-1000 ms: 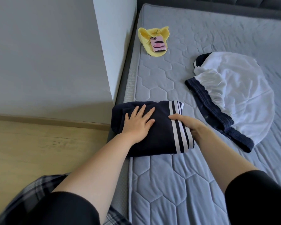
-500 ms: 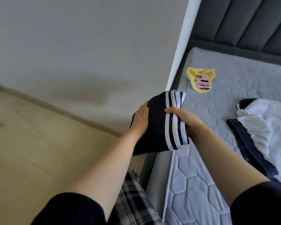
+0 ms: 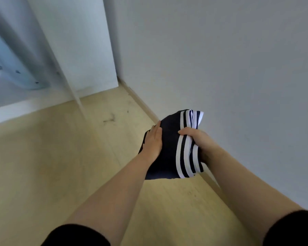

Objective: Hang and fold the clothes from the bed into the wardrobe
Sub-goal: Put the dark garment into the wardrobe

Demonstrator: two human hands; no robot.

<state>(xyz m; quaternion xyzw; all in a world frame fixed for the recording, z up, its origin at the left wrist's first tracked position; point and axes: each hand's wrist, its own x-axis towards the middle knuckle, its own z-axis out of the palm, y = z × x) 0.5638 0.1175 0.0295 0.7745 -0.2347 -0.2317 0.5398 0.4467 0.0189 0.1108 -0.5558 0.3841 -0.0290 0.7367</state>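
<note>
Left hand [image 3: 153, 142]: fingers straight, flat against the folded navy garment with white stripes [image 3: 174, 150]. Right hand [image 3: 196, 139]: fingers curled, gripping its striped edge.

one folded garment [image 3: 169, 153], two hands, one wardrobe [image 3: 89, 50]

Soft, even daylight fills the frame, motion blur smears the pale blue hanging garment [image 3: 16, 55] at upper left, and wide-angle distortion bends the light wooden floor [image 3: 43, 174].
</note>
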